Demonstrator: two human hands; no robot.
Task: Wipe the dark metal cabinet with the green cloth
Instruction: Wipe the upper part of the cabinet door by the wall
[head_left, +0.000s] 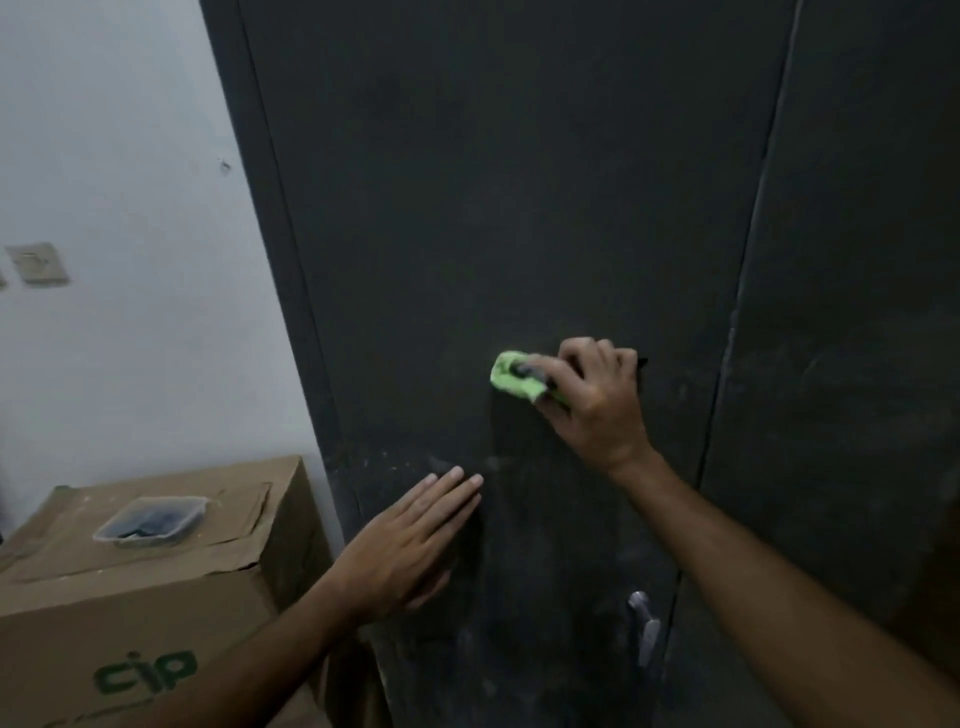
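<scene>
While a cardboard box (140, 587) with a plastic tub (150, 521) on top is sitting by the white wall (119, 171), the left hand (410, 540) is pressing flat, fingers straight, on the dusty dark cabinet (519, 208). Further right, the right hand (597, 395) is gripping the bunched green cloth (514, 383) against the door, above a metal handle (644, 626).

A cardboard box (156, 587) was seen at eight o'clock, beside the cabinet (519, 208). A clear plastic tub (150, 521) with dark contents was set directly on the box's top, towards its far side. Green lettering was printed on the box's near face.
</scene>
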